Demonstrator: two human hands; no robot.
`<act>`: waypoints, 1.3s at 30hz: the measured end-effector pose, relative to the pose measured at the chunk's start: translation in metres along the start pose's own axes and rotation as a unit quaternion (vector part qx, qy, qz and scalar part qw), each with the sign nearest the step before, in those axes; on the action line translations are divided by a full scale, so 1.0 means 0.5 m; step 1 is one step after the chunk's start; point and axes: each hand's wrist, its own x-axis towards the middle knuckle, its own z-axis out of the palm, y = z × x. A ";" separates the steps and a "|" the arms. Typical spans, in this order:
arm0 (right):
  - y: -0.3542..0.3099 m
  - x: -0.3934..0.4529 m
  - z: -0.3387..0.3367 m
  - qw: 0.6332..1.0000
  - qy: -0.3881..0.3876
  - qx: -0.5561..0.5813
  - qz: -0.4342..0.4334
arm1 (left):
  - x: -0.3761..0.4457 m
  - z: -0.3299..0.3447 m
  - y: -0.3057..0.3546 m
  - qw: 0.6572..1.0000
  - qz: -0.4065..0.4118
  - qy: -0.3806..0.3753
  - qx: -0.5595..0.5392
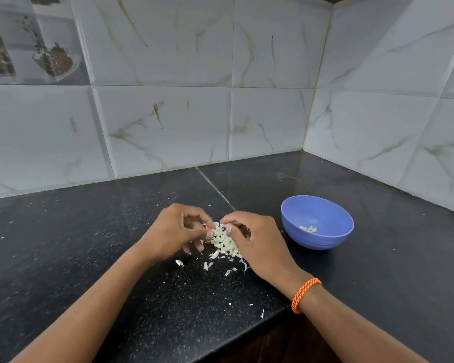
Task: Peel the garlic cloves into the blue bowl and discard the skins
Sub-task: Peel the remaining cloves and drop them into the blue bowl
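At a black kitchen counter (89,244), a person's left hand (176,229) and right hand (257,239) meet fingertip to fingertip, curled round a garlic clove (216,226) above the pile of cloves and skins (224,243). Just right of the nearer right hand, the blue bowl (325,239) holds a few peeled cloves (308,228).

blue bowl (317,221) right of skins pile (224,242), walls behind

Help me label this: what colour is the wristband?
Orange, a braided band on the right wrist, seen in the head view.
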 end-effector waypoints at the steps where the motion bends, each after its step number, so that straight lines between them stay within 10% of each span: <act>1: 0.001 -0.001 0.004 1.000 0.007 0.015 0.003 | 0.001 0.002 0.000 1.000 0.001 0.006 -0.024; 11: 0.015 -0.003 0.014 0.983 0.014 0.174 0.064 | 0.003 0.033 0.005 0.985 0.016 0.017 -0.169; 24: 0.026 0.007 -0.004 0.939 0.074 0.321 0.104 | 0.000 0.053 0.003 0.993 0.041 0.069 -0.085; 39: 0.057 0.022 -0.020 0.988 -0.018 -0.150 0.024 | 0.015 0.062 -0.029 0.973 0.086 0.197 0.090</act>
